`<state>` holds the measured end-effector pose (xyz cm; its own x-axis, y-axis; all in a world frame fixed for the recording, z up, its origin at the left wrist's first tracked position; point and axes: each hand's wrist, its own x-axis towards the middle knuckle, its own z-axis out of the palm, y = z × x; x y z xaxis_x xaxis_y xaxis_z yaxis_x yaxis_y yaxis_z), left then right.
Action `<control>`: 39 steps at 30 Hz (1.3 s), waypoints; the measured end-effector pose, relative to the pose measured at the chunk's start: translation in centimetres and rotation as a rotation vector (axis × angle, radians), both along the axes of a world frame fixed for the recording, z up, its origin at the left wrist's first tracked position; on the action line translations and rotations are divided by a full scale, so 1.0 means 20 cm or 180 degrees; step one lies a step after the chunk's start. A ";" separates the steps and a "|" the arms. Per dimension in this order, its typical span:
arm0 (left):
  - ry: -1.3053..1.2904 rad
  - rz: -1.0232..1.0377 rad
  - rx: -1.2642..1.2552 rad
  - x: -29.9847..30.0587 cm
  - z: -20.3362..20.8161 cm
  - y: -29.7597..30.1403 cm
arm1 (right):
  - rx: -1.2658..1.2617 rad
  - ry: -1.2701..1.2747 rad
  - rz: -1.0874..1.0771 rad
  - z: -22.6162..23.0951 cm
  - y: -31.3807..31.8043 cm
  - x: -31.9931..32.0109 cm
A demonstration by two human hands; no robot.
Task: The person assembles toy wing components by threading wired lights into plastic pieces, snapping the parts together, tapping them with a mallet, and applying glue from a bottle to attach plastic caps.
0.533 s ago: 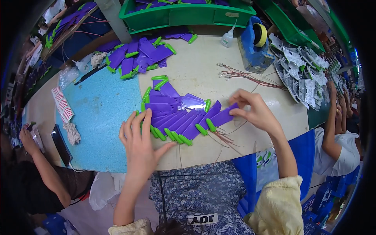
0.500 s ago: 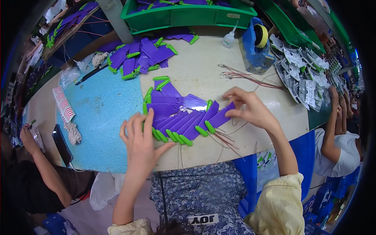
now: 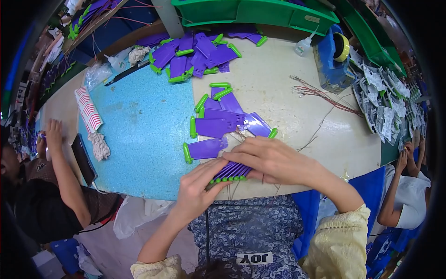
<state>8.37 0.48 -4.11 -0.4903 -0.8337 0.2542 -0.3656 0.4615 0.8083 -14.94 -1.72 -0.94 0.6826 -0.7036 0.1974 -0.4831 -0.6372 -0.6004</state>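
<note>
bin (image 3: 265, 13) holds purple pieces (image 3: 296, 2); fingers (image 3: 211, 168) of left hand (image 3: 197, 187) and right hand (image 3: 278, 162) grip stack (image 3: 236, 170)

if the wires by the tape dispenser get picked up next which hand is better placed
Probably the right hand: it is nearer the wires, while the left hand would have to reach across. Both are on the purple stack, so the right would need freeing first.
</note>
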 end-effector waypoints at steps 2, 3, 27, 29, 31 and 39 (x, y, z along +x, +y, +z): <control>0.0040 0.0147 0.0065 0.00 -0.02 0.00 | 0.0287 0.0196 0.0306 -0.02 -0.03 0.00; 0.0131 0.0191 -0.0007 0.00 -0.03 0.01 | 0.0211 -0.0041 0.0225 -0.04 -0.04 0.00; 0.1951 0.0160 0.0335 -0.40 0.06 -0.15 | 0.0120 -0.0925 -0.1116 -0.14 0.06 -0.05; 0.1843 0.0070 -0.0023 -0.36 0.09 -0.18 | 0.0054 -0.0535 -0.0981 -0.14 0.06 -0.13; 0.1913 0.0070 -0.0155 -0.35 0.08 -0.19 | 0.0387 -0.0621 -0.0911 -0.09 0.05 -0.20; 0.1927 -0.0100 -0.0300 -0.33 0.07 -0.21 | 0.0096 -0.1993 -0.1445 0.30 0.03 -0.07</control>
<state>1.76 -3.75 -2.72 -0.2596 -0.7816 0.5672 0.1607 0.5442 0.8234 -16.44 -1.02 5.11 0.0934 -0.8990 0.4279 -0.2579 -0.4370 -0.8617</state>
